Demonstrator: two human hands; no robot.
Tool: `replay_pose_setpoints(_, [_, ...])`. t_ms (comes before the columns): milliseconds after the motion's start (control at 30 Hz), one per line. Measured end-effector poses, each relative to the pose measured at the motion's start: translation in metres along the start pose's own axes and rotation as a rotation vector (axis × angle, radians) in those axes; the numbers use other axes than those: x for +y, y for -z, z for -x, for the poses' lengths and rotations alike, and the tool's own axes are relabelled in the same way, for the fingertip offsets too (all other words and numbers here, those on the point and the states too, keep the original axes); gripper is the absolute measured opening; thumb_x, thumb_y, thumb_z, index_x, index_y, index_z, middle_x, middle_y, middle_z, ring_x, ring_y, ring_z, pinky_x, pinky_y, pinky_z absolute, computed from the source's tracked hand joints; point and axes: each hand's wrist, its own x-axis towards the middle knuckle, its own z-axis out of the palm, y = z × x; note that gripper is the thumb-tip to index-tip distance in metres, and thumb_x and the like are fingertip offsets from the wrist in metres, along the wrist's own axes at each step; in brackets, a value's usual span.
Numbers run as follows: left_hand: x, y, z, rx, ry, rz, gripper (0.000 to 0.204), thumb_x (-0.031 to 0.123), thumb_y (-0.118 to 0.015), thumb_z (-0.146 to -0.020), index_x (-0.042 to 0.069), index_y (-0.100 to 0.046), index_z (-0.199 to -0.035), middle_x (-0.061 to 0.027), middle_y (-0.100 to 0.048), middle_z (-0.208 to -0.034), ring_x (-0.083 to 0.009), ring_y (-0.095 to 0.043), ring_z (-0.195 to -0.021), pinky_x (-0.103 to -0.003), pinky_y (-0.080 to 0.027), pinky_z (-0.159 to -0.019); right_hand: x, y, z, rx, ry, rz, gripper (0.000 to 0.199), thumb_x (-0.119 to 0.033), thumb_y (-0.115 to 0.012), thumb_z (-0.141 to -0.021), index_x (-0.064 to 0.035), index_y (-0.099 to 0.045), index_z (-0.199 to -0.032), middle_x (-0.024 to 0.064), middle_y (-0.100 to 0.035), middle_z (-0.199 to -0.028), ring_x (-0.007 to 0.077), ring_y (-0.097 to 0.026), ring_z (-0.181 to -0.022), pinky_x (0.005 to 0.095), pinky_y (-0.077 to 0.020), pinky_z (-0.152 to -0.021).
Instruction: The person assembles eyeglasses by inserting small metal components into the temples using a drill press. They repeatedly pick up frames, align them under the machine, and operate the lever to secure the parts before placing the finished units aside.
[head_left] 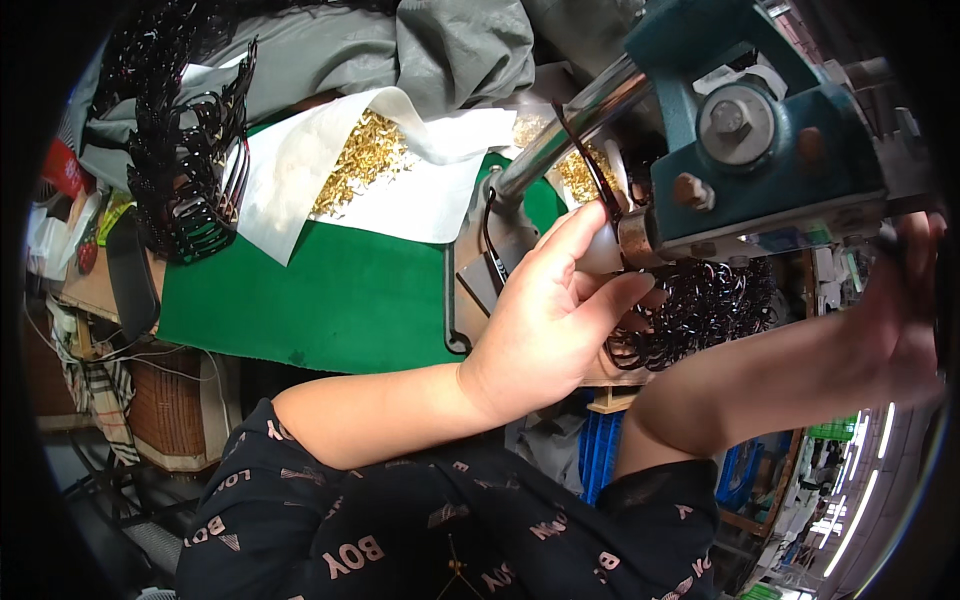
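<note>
At the green mat's point(300, 310) far-left corner, black frames point(195, 170) lie heaped; by its right edge, the half-curled left hand point(545, 310) grips dark spectacles point(605, 190) at a teal press point(780, 190); the right hand point(908, 290) is blurred, grip unclear.

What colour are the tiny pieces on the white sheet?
Gold; the tiny pieces show best in the head view.

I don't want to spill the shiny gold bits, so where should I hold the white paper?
I'd grip the white paper by its bare parts left and right of its gold bits, coming from the near side, over the green mat. The bits lie between those parts, so lifting both together might make a scoop. The paper looks thin and curled, so one corner alone could tip them.
</note>
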Motion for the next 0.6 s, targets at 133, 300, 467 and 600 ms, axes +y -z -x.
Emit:
replay_pose_setpoints(133, [-0.002,-0.007,0.011,0.069,0.011,0.073,0.044,-0.010,-0.046,-0.085,-0.001,-0.032,-0.126,-0.0091,-0.047,-0.119,-0.0148,-0.057,-0.094,-0.025,-0.049,-0.076,-0.011,-0.039,0.065,0.373,0.200,-0.093,0.046,-0.037,-0.051,-0.079,-0.0212,-0.020,-0.049,-0.0064,-0.015,-0.052,0.0100,-0.020,-0.054,0.0275,-0.0207,-0.056])
replay_pose_setpoints(300, [0.013,-0.003,-0.004,-0.005,0.097,0.031,0.035,0.001,-0.050,-0.088,0.001,-0.039,-0.121,-0.0066,-0.055,-0.108,-0.0136,-0.061,-0.082,-0.021,-0.048,-0.061,-0.012,-0.014,0.031,0.036,0.015,-0.232,0.036,-0.031,-0.048,-0.080,-0.0180,-0.030,-0.051,-0.0036,-0.029,-0.056,0.0126,-0.032,-0.059,0.0305,-0.0288,-0.061])
replay_pose_setpoints(467, [0.044,0.013,0.015,0.218,0.059,0.008,0.037,0.009,-0.049,-0.088,0.004,-0.041,-0.124,-0.0091,-0.059,-0.091,-0.0082,-0.047,-0.055,-0.014,-0.030,-0.039,0.007,-0.031,0.033,0.425,-0.063,0.262,0.028,-0.029,-0.043,-0.086,-0.0060,-0.058,-0.083,0.0091,-0.059,-0.081,0.0220,-0.056,-0.079,0.0402,-0.0412,-0.084])
replay_pose_setpoints(600, [0.082,0.088,0.045,0.322,-0.044,-0.201,0.047,0.006,-0.043,-0.087,-0.006,-0.031,-0.131,-0.0060,-0.050,-0.086,-0.0038,-0.035,-0.048,-0.013,-0.029,-0.040,0.064,0.016,0.101,-0.032,-0.435,0.964,0.014,-0.014,-0.055,-0.081,-0.0029,-0.061,-0.088,0.0089,-0.062,-0.087,0.0187,-0.058,-0.078,0.0309,-0.0453,-0.077])
